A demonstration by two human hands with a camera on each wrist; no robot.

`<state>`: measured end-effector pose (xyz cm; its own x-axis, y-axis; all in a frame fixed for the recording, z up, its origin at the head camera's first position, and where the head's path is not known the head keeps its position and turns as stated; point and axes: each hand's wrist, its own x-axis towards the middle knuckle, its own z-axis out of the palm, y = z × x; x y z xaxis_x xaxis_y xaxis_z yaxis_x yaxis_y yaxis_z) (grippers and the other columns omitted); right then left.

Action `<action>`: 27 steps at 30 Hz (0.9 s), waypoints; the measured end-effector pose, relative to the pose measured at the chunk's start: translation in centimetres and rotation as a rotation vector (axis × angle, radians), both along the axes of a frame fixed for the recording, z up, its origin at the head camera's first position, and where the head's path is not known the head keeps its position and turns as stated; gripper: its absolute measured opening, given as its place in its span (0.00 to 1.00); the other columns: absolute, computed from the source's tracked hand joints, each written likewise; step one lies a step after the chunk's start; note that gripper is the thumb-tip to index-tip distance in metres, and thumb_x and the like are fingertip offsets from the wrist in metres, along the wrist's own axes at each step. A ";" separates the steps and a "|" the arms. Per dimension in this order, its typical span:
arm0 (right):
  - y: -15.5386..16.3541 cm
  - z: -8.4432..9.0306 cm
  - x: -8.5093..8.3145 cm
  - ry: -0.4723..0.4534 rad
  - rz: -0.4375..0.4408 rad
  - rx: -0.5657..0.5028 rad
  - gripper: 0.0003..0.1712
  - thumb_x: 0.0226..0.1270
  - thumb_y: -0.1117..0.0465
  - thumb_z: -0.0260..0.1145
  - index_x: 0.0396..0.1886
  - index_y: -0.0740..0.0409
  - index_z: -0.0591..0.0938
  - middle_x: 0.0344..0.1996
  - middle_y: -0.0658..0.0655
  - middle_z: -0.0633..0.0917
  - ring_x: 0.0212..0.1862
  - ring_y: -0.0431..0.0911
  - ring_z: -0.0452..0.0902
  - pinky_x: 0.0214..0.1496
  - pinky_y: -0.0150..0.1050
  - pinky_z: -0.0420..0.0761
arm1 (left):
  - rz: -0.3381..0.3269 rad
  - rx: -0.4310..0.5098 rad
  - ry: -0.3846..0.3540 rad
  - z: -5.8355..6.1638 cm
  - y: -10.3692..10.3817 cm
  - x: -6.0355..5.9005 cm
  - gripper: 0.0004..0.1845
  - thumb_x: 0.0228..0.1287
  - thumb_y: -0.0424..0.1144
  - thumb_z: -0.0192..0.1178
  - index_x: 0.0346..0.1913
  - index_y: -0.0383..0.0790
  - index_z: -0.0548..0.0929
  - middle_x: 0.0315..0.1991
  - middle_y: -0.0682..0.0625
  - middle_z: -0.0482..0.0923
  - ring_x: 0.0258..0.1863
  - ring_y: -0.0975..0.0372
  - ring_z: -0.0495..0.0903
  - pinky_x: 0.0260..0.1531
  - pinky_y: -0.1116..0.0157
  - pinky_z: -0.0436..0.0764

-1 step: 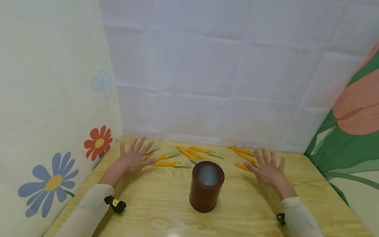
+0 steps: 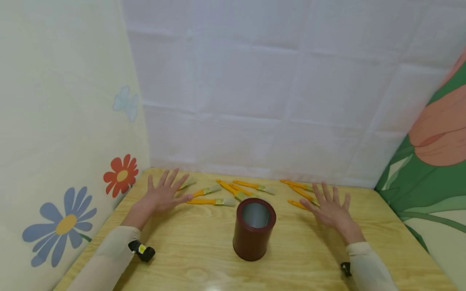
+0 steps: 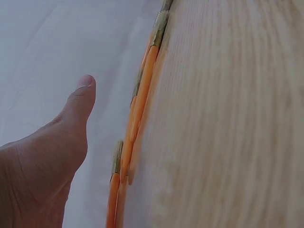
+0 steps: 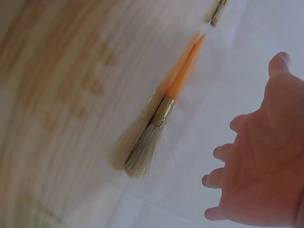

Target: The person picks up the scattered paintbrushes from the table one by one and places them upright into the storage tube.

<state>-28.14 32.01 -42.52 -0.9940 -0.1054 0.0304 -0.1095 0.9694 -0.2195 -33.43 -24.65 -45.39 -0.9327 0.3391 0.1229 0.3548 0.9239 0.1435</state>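
Observation:
A dark red cylindrical cup (image 2: 253, 228) stands upright and empty at the table's middle. Behind it, several orange-handled paint brushes lie in a loose row, among them one (image 2: 210, 201) near my left hand and one (image 2: 303, 195) near my right hand. My left hand (image 2: 162, 196) is palm down with its fingers spread, and its fingertips are next to a brush (image 2: 187, 184). My right hand (image 2: 329, 208) is spread the same way, partly over a brush (image 2: 296, 204). Neither hand holds anything. The left wrist view shows my thumb (image 3: 71, 114) beside the brush handles (image 3: 142, 95). In the right wrist view a brush (image 4: 161, 116) lies ahead of my fingers (image 4: 266, 156).
The wooden table (image 2: 196, 250) sits in a corner of fabric walls: white at the back (image 2: 255, 101), flower print on the left (image 2: 54, 121), green and orange print on the right (image 2: 437, 153). Bare tabletop lies in front of the cup.

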 end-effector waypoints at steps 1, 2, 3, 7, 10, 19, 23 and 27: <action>0.0 0.0 0.0 -0.005 0.001 -0.002 0.59 0.70 0.20 0.43 0.84 0.55 0.43 0.80 0.69 0.39 0.75 0.74 0.27 0.61 0.74 0.16 | -0.003 0.005 0.005 0.0 0.0 0.1 0.53 0.64 0.81 0.40 0.83 0.51 0.51 0.81 0.39 0.37 0.77 0.37 0.38 0.59 0.27 0.23; -0.1 0.0 0.1 -0.008 0.002 -0.005 0.59 0.70 0.20 0.43 0.84 0.55 0.43 0.80 0.69 0.39 0.75 0.74 0.27 0.61 0.74 0.16 | -0.008 0.020 0.007 0.1 0.1 0.3 0.52 0.65 0.80 0.42 0.83 0.50 0.52 0.81 0.38 0.37 0.77 0.36 0.38 0.59 0.27 0.23; -0.1 0.1 0.1 -0.009 0.004 -0.006 0.59 0.70 0.20 0.43 0.84 0.55 0.43 0.80 0.69 0.39 0.75 0.74 0.27 0.61 0.74 0.17 | -0.007 0.017 0.008 0.2 0.2 0.4 0.52 0.65 0.80 0.42 0.83 0.51 0.51 0.81 0.38 0.37 0.77 0.36 0.38 0.59 0.27 0.23; -0.2 0.1 0.0 -0.013 0.011 -0.014 0.58 0.71 0.21 0.43 0.84 0.54 0.44 0.80 0.69 0.39 0.75 0.75 0.29 0.62 0.74 0.18 | -0.018 0.043 0.017 0.7 0.5 1.2 0.50 0.67 0.76 0.46 0.82 0.48 0.54 0.81 0.38 0.38 0.77 0.36 0.39 0.60 0.26 0.26; -0.2 0.2 0.0 0.001 0.022 -0.019 0.57 0.71 0.21 0.43 0.84 0.54 0.44 0.80 0.69 0.40 0.75 0.75 0.31 0.62 0.75 0.20 | -0.022 0.043 0.031 1.0 0.7 1.4 0.50 0.68 0.75 0.48 0.82 0.47 0.55 0.81 0.38 0.39 0.77 0.36 0.40 0.61 0.26 0.29; -2.8 2.9 1.0 0.056 0.333 -0.438 0.36 0.85 0.42 0.45 0.81 0.58 0.60 0.76 0.66 0.61 0.74 0.66 0.56 0.67 0.70 0.58 | -0.077 0.037 0.098 0.4 1.3 0.6 0.48 0.68 0.75 0.46 0.82 0.50 0.56 0.80 0.38 0.46 0.76 0.38 0.48 0.61 0.25 0.38; -5.0 4.6 2.4 0.033 0.558 -0.610 0.28 0.86 0.52 0.50 0.79 0.50 0.64 0.73 0.58 0.69 0.69 0.62 0.66 0.61 0.64 0.71 | -0.120 0.075 0.128 0.6 1.7 0.6 0.48 0.70 0.73 0.49 0.82 0.48 0.56 0.78 0.37 0.53 0.74 0.38 0.52 0.62 0.26 0.41; -7.5 5.7 3.8 -0.036 0.714 -0.665 0.37 0.78 0.50 0.62 0.81 0.41 0.60 0.74 0.49 0.67 0.69 0.58 0.67 0.62 0.63 0.72 | -0.140 0.091 0.136 1.1 2.2 0.7 0.46 0.71 0.70 0.51 0.81 0.47 0.57 0.76 0.37 0.57 0.74 0.40 0.55 0.63 0.28 0.43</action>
<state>-24.39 24.49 -36.86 -0.7045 -0.6554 0.2724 -0.6056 0.3550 -0.7122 -32.71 -22.49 -44.28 -0.8498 0.4462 0.2806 0.5009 0.8495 0.1658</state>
